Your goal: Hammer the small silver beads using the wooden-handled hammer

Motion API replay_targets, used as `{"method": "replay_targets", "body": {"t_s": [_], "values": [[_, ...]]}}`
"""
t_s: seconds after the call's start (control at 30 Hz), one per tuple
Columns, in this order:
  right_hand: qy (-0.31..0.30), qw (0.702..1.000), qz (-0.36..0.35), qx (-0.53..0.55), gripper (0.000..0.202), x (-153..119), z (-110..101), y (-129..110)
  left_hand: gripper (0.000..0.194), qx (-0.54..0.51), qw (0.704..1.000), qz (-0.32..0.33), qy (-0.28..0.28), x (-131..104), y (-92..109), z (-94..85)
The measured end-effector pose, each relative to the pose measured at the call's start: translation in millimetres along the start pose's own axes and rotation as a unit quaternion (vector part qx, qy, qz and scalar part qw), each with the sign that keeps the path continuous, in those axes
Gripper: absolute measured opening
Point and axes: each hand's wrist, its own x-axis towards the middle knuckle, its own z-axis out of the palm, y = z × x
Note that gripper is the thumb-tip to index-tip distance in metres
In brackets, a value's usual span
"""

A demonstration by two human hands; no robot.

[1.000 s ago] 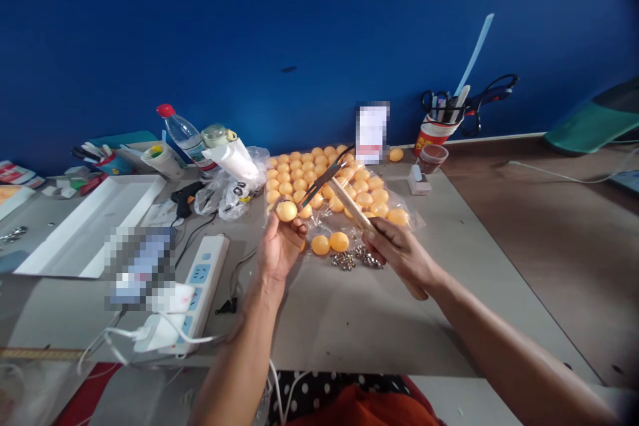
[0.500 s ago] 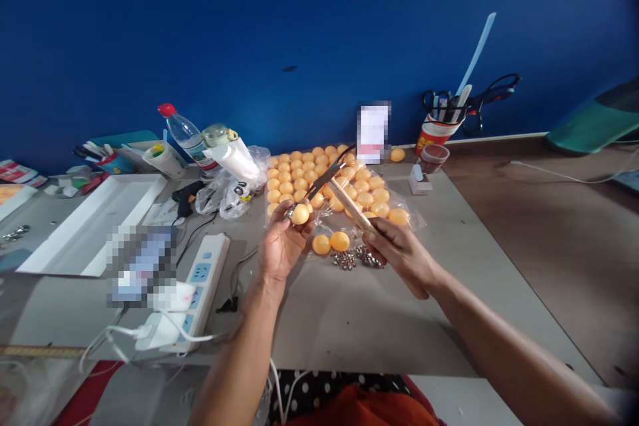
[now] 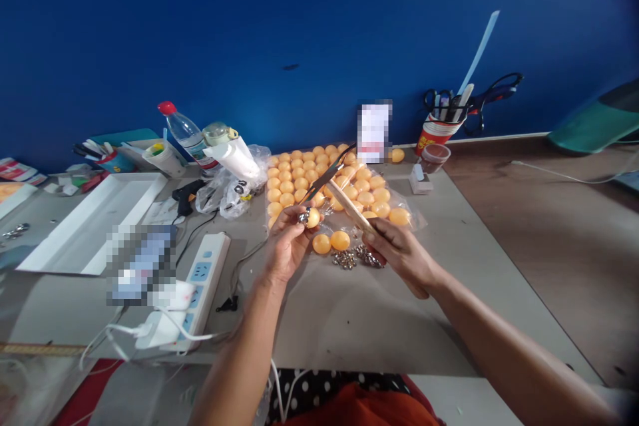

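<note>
Watching the orange ball (image 3: 313, 217) slide right in my left hand (image 3: 287, 246) over the last sec, now up against the black tip of the tool (image 3: 327, 176); a small metal bit (image 3: 303, 217) shows on its left side that I didn't see before. Left fingers closed round the ball, right hand (image 3: 399, 254) gripping the tool's wooden handle, barely moved. Behind: bag of balls (image 3: 319, 176), metal bits (image 3: 357, 258) on the table (image 3: 349, 319), power strip (image 3: 200, 279) at left. Looks like tool & ball are meeting

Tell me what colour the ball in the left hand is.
Orange; the ball in the left hand matches the others on the table, seen in the head view.
</note>
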Motion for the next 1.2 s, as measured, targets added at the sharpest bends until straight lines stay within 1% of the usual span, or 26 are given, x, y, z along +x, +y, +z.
{"method": "replay_targets", "body": {"t_s": [0.17,0.3,0.43,0.6,0.67,0.77,0.97,1.07,1.2], "values": [[-0.003,1.000,0.013,0.013,0.033,0,2,-1,0.026,0.004,1.000,0.008,0.002,1,-2,-2.3],[-0.006,1.000,0.011,0.014,0.033,0,2,-1,0.028,-0.004,1.000,0.001,0.009,1,-1,-1.6],[-0.010,1.000,0.015,0.024,0.035,0,1,-3,0.031,-0.037,0.998,-0.015,0.043,3,1,-0.9],[-0.020,0.998,0.017,0.053,0.041,0,1,-9,0.019,-0.087,0.991,-0.057,0.089,7,3,-2.0],[-0.026,0.998,0.016,0.061,0.043,0,0,-10,0.021,-0.101,0.988,-0.066,0.099,8,2,-2.8],[-0.025,0.997,0.014,0.068,0.045,0,0,-11,0.025,-0.110,0.987,-0.064,0.101,9,1,-4.2],[-0.023,0.997,0.012,0.074,0.044,0,2,-10,0.025,-0.117,0.987,-0.052,0.099,8,-1,-5.3],[-0.030,0.996,0.009,0.085,0.041,0,1,-6,0.025,-0.121,0.986,-0.048,0.100,9,-1,-4.9],[-0.049,0.995,-0.012,0.086,0.039,-1,-1,-2,0.024,-0.130,0.985,-0.045,0.106,9,0,-4.8]]}}
